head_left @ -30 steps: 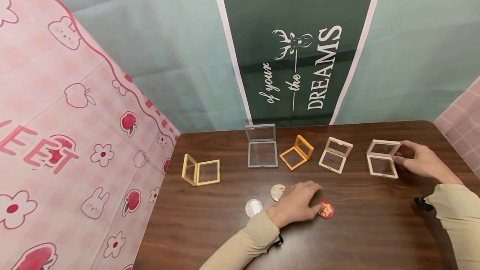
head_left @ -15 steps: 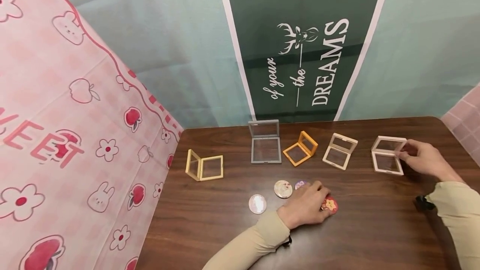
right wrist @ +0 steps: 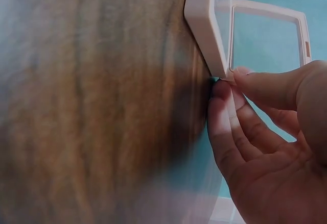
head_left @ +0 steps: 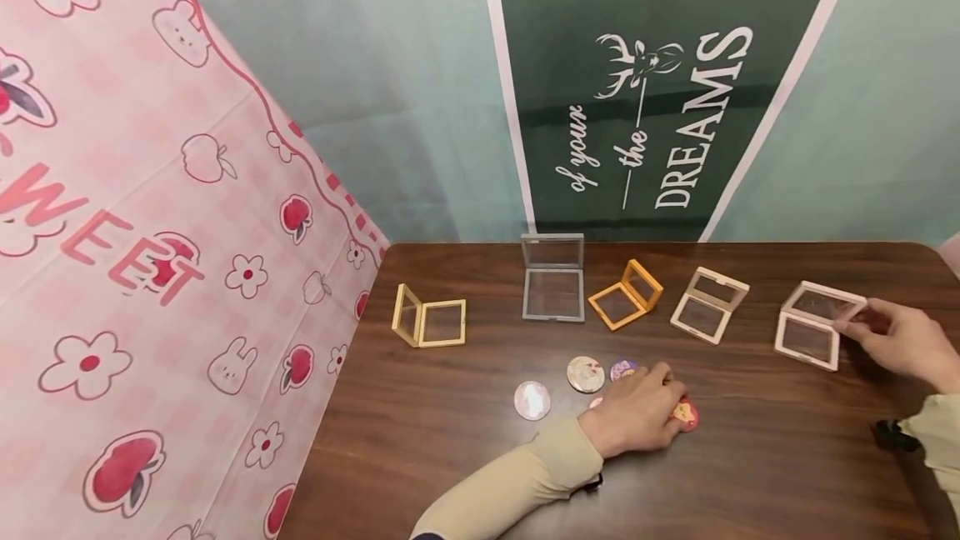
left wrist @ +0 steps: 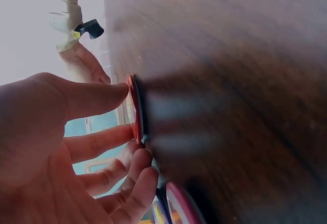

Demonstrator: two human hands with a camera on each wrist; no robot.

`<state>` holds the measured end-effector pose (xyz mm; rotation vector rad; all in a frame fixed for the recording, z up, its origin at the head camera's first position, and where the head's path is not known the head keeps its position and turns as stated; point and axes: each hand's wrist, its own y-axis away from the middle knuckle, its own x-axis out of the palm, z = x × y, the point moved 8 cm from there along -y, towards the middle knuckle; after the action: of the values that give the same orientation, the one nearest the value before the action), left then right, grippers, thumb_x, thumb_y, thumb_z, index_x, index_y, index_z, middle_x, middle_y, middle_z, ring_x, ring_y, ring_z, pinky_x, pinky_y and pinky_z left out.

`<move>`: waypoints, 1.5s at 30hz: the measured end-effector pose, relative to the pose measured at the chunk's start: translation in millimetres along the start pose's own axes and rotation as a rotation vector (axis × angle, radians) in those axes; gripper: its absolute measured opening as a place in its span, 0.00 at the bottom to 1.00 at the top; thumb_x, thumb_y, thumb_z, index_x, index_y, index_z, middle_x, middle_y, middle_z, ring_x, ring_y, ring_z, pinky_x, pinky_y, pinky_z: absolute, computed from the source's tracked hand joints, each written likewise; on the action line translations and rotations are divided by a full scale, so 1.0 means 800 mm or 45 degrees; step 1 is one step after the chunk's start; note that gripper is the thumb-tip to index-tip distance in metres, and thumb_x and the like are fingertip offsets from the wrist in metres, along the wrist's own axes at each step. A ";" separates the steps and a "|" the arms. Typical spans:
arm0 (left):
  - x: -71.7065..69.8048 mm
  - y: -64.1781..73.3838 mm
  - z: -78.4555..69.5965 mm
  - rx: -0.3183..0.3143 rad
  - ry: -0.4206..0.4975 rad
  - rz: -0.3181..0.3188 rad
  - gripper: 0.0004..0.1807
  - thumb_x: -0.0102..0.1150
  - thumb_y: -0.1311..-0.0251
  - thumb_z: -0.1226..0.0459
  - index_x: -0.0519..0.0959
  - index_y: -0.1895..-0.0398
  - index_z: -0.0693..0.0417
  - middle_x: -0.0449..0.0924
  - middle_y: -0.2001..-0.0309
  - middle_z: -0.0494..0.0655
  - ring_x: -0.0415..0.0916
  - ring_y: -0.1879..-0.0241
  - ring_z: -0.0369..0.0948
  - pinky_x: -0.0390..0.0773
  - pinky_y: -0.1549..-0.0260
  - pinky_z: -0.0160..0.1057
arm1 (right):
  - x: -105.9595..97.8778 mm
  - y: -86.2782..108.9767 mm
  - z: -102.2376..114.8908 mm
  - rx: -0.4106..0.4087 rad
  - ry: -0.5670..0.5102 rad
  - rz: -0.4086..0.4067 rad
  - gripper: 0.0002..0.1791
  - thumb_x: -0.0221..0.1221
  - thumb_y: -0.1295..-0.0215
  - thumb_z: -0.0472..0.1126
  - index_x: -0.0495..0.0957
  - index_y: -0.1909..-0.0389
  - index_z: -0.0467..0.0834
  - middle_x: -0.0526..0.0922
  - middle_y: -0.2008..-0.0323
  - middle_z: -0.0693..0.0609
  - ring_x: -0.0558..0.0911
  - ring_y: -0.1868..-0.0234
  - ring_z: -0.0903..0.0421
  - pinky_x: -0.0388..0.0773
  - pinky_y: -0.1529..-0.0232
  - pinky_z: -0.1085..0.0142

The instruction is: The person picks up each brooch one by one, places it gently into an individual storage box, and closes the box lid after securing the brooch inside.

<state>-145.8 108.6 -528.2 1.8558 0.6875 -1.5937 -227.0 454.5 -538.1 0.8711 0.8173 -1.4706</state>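
My left hand point(head_left: 637, 411) pinches a red round badge point(head_left: 685, 413) with a yellow design, thumb and fingers at its rim. In the left wrist view the badge point(left wrist: 132, 104) is low over the wood, nearly edge-on. At the right, a pale pink hinged display frame point(head_left: 812, 322) stands opened out, with clear panels. My right hand point(head_left: 903, 338) holds it near its hinge. The right wrist view has thumb and fingertips pinching the frame's corner point(right wrist: 225, 76). Beside and partly under the left hand are a purple badge point(head_left: 622, 369) and a pinkish badge point(head_left: 596, 402).
Two pale badges lie left of my hand, one shiny point(head_left: 532, 401), one patterned point(head_left: 585, 374). Along the back stand opened frames: yellow point(head_left: 442, 344), grey point(head_left: 553, 318), orange point(head_left: 615, 325) and cream point(head_left: 708, 298). Cloth point(head_left: 420, 107) hangs behind the brown table point(head_left: 735, 490).
The head view has shifted, so everything sits further right. My left hand has closed its fingers on the red badge, uncovering the purple one. The pink frame has turned slightly in my right hand.
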 end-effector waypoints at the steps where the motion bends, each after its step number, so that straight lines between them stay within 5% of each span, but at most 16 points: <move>1: 0.001 0.001 0.000 -0.002 -0.001 -0.006 0.22 0.65 0.31 0.39 0.82 0.40 0.32 0.76 0.44 0.32 0.77 0.54 0.30 0.77 0.64 0.28 | 0.001 0.001 0.000 -0.010 0.001 0.004 0.13 0.62 0.24 0.36 0.76 0.59 0.27 0.82 0.71 0.31 0.80 0.73 0.39 0.70 0.75 0.60; 7: -0.001 0.003 0.004 -0.014 0.028 -0.040 0.20 0.69 0.33 0.42 0.82 0.43 0.34 0.76 0.45 0.32 0.77 0.53 0.31 0.77 0.64 0.27 | 0.007 0.006 0.006 -0.059 -0.018 0.003 0.10 0.63 0.25 0.35 0.78 0.61 0.30 0.84 0.72 0.36 0.76 0.75 0.60 0.68 0.75 0.63; 13: -0.004 0.005 0.010 -0.009 0.082 -0.075 0.18 0.70 0.34 0.54 0.80 0.43 0.36 0.78 0.47 0.32 0.76 0.52 0.31 0.76 0.63 0.25 | 0.012 0.015 0.014 -0.067 -0.024 0.011 0.10 0.64 0.25 0.37 0.79 0.60 0.31 0.85 0.72 0.39 0.78 0.73 0.57 0.68 0.74 0.64; 20: -0.003 0.011 0.016 0.046 0.301 -0.124 0.14 0.66 0.32 0.65 0.83 0.46 0.43 0.82 0.53 0.34 0.75 0.59 0.24 0.70 0.62 0.18 | 0.025 0.033 0.029 -0.092 -0.089 0.032 0.10 0.63 0.24 0.38 0.80 0.57 0.33 0.87 0.72 0.47 0.70 0.74 0.76 0.66 0.74 0.70; 25: -0.009 0.011 0.027 0.034 0.446 -0.159 0.14 0.64 0.33 0.69 0.85 0.48 0.47 0.85 0.55 0.35 0.76 0.58 0.24 0.68 0.59 0.16 | 0.032 0.039 0.044 -0.110 -0.166 0.051 0.11 0.62 0.23 0.39 0.80 0.55 0.33 0.88 0.72 0.52 0.75 0.72 0.78 0.69 0.73 0.74; 33: -0.004 0.006 0.036 -0.090 0.701 -0.129 0.11 0.66 0.30 0.66 0.86 0.47 0.46 0.84 0.58 0.32 0.73 0.63 0.18 0.68 0.64 0.13 | 0.033 0.054 0.057 -0.157 -0.151 0.057 0.06 0.62 0.25 0.32 0.80 0.56 0.31 0.87 0.71 0.50 0.74 0.73 0.77 0.69 0.74 0.71; 45: -0.010 -0.010 0.043 -0.177 0.863 -0.112 0.13 0.64 0.29 0.66 0.86 0.46 0.43 0.83 0.54 0.33 0.73 0.64 0.17 0.72 0.66 0.15 | 0.035 0.061 0.069 -0.203 -0.154 -0.031 0.04 0.67 0.30 0.34 0.82 0.61 0.37 0.84 0.75 0.59 0.71 0.73 0.77 0.64 0.73 0.73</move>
<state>-176.5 89.4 -524.5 2.2841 1.1431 -0.9062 -182.6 389.0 -536.9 0.6488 0.8448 -1.4433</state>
